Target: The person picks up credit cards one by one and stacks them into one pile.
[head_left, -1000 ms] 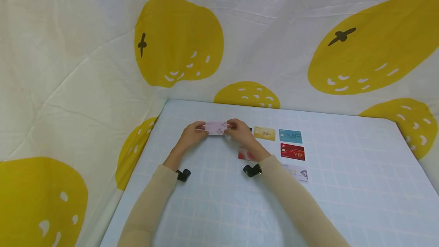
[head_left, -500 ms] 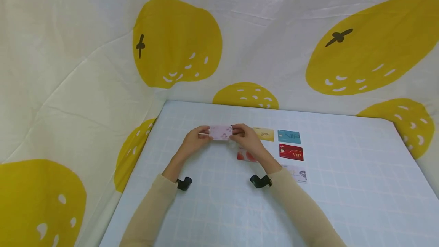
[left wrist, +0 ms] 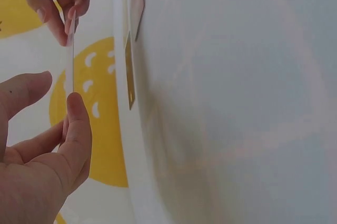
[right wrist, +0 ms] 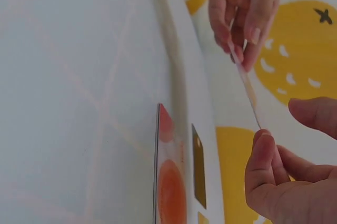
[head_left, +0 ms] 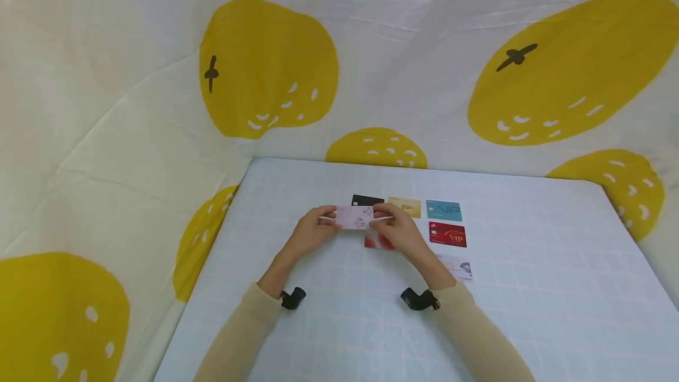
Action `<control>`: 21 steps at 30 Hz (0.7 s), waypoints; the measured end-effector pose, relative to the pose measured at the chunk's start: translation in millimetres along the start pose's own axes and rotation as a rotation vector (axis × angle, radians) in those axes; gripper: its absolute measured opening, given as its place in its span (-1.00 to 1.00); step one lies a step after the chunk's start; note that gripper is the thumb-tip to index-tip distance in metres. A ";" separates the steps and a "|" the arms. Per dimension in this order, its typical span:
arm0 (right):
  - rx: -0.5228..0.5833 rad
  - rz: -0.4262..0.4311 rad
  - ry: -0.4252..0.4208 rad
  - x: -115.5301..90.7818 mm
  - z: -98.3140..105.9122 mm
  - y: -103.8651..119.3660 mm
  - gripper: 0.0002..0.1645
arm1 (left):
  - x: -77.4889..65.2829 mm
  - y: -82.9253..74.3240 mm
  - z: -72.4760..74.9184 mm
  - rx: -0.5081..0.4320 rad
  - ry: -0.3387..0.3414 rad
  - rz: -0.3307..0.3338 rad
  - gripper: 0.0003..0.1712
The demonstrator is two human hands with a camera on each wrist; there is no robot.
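Observation:
A pale pink card with a floral print (head_left: 354, 217) is held up over the table between both hands. My left hand (head_left: 313, 231) holds its left end by the fingertips, and my right hand (head_left: 400, 231) pinches the right end. In the left wrist view the card (left wrist: 70, 66) appears edge-on, with the left hand (left wrist: 47, 161) below it. The right wrist view also has the card (right wrist: 247, 90) nearly edge-on, near the right hand (right wrist: 295, 176). Just behind it lies a black card (head_left: 368, 200); a white card with red circles (head_left: 378, 241) is partly covered.
On the light blue gridded table (head_left: 339, 335) lie a gold card (head_left: 405, 207), a teal card (head_left: 444, 210), a red VIP card (head_left: 448, 234) and a whitish card (head_left: 460, 267) partly behind the right forearm. A lemon-print curtain (head_left: 392, 87) stands behind and to the left.
Both hands have moved the pink card rightward and toward the person. The black card, mostly hidden before, now shows above it. The other cards lie as before.

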State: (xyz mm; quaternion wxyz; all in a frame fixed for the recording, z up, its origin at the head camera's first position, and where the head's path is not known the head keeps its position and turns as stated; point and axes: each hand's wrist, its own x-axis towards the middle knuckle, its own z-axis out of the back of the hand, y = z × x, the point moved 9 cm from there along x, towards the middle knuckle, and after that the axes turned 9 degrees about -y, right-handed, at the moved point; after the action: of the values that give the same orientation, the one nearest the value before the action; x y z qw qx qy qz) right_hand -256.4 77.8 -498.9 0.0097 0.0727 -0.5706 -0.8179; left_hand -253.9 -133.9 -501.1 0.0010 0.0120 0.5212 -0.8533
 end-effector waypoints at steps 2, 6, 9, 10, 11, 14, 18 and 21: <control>0.009 -0.017 -0.005 -3.0 3.8 -2.7 -0.46 | -1.8 -1.0 -4.6 -0.016 0.005 -0.004 -0.46; 0.018 -0.033 -0.015 -8.0 11.0 -8.2 -0.43 | -4.7 -5.2 -13.2 -0.038 0.016 -0.027 -0.46; 0.024 -0.034 -0.026 -11.2 16.1 -11.4 -0.40 | -6.1 -7.6 -20.6 -0.027 0.031 -0.044 -0.45; 0.027 -0.034 -0.032 -12.0 17.9 -12.5 -0.39 | -6.0 -8.0 -23.2 -0.024 0.035 -0.051 -0.45; 0.034 -0.035 -0.037 -12.9 19.6 -13.7 -0.38 | -6.1 -8.5 -25.9 -0.023 0.041 -0.058 -0.44; 0.045 -0.041 -0.046 -15.3 24.7 -19.5 -0.37 | -5.6 -9.9 -33.9 -0.017 0.058 -0.079 -0.44; 0.025 -0.049 -0.064 -17.4 32.2 -29.0 -0.39 | -4.9 -13.7 -43.4 -0.021 0.090 -0.096 -0.42; 0.013 -0.049 -0.083 -17.9 37.7 -34.2 -0.38 | -4.6 -16.8 -49.4 -0.009 0.113 -0.095 -0.40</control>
State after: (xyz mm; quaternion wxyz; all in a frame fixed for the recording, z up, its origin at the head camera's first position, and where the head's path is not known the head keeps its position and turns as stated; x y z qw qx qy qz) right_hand -241.4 126.7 -516.2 -0.0343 0.0529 -0.5741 -0.8164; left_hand -248.6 -82.3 -508.6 -0.0689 0.0356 0.5243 -0.8480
